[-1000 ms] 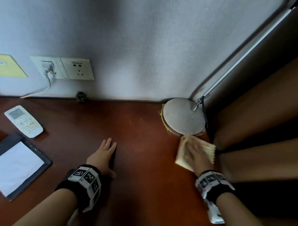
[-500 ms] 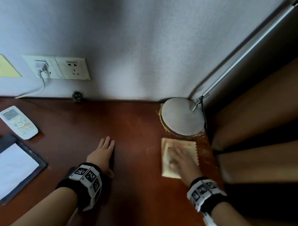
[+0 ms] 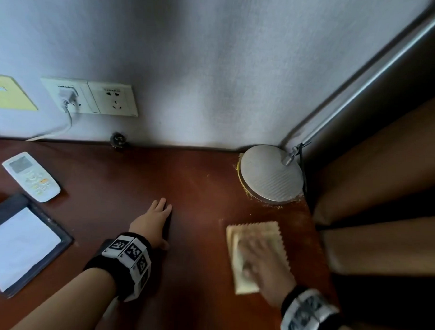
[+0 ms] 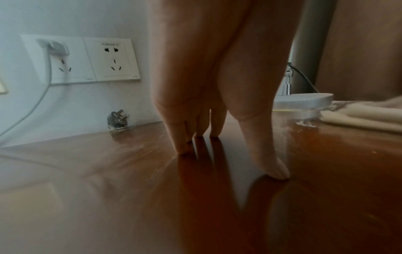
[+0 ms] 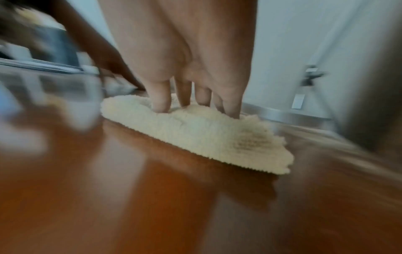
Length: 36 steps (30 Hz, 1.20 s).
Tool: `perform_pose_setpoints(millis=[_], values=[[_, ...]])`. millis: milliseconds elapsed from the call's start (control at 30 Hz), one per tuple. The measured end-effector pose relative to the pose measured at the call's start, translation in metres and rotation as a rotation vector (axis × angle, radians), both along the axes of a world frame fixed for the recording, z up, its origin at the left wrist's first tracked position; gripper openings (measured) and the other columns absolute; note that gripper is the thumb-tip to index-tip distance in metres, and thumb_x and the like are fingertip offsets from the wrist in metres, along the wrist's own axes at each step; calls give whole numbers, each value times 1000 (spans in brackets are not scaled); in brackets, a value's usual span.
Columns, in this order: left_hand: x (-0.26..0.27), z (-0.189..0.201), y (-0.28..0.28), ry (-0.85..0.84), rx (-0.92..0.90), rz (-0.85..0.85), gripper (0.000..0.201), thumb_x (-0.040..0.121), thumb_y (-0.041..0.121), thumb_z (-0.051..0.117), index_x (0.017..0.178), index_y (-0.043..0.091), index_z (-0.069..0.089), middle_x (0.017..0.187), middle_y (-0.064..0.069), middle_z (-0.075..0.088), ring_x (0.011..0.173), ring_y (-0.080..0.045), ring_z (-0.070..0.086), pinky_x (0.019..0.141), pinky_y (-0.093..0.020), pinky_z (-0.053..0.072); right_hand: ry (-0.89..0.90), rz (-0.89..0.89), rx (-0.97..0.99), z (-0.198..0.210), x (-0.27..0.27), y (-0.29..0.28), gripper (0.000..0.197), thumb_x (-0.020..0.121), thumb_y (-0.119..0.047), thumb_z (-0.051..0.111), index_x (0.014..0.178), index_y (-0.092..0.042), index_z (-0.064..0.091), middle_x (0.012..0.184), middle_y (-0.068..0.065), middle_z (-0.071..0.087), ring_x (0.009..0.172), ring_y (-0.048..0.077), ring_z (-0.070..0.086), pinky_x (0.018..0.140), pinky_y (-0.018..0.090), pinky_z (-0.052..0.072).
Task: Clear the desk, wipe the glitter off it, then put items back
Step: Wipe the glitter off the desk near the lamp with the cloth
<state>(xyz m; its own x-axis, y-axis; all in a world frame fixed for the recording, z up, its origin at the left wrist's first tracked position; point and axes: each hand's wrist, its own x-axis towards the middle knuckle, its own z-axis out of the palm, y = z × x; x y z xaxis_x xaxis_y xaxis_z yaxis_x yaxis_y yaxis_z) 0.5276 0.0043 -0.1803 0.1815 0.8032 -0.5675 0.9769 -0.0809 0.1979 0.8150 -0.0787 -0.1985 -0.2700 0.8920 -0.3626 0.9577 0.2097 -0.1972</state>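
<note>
My right hand presses flat on a folded cream cloth on the red-brown desk, near its right edge, a little in front of the round silver lamp base. In the right wrist view the straight fingers push down into the cloth; the picture is blurred by motion. Gold glitter lies around the lamp base and dusts the wood near it. My left hand rests flat on the desk's middle, fingers straight, fingertips touching the wood, holding nothing.
A white remote control and a dark folder with white paper lie at the left. Wall sockets with one white plug and cord are behind. A loose dark plug sits at the wall. The lamp's arm slants up right; brown curtain at right.
My right hand has slid the cloth from beside the lamp base back toward me along the desk's right side. My left hand has stayed put on the desk.
</note>
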Motion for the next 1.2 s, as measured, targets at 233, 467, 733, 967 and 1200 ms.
perform_pose_setpoints(millis=[233, 467, 733, 967, 1200], values=[[-9, -4, 9, -38, 0, 17, 109, 74, 26, 78, 152, 23, 2, 158, 2, -16, 147, -16, -9, 116, -37, 26, -189, 395, -10, -17, -55, -5, 88, 51, -60, 76, 128, -30, 47, 137, -7, 53, 131, 23, 36, 112, 38, 11], [-11, -4, 35, -48, 0, 46, 111, 73, 29, 79, 152, 25, 2, 158, 3, -16, 146, -16, -10, 116, -39, 25, -97, 68, 54, 9, -60, 143, 62, 99, -35, 37, 151, -22, 5, 160, 0, -1, 146, 20, -6, 117, 35, -4], [-3, -5, 55, -31, 21, 59, 122, 66, 33, 83, 152, 21, -2, 158, 0, -17, 146, -18, -12, 117, -35, 23, -150, 275, -29, 16, -89, 160, 58, 101, -29, 33, 151, -19, 6, 159, 5, 0, 146, 27, -3, 117, 43, 1], [-1, -2, 56, -39, 31, 64, 122, 66, 32, 83, 152, 22, -3, 158, 2, -18, 146, -16, -13, 116, -35, 25, -30, -72, -12, 4, -83, 226, 65, 98, -31, 42, 150, -14, 7, 157, 13, 6, 144, 35, 0, 118, 44, 1], [-4, -1, 54, -59, 34, 57, 120, 67, 32, 82, 152, 21, -2, 158, 2, -16, 146, -15, -12, 117, -33, 21, -94, 248, -55, 8, -101, 206, 61, 99, -39, 36, 150, -29, 6, 159, 1, 1, 145, 29, -2, 116, 47, 7]])
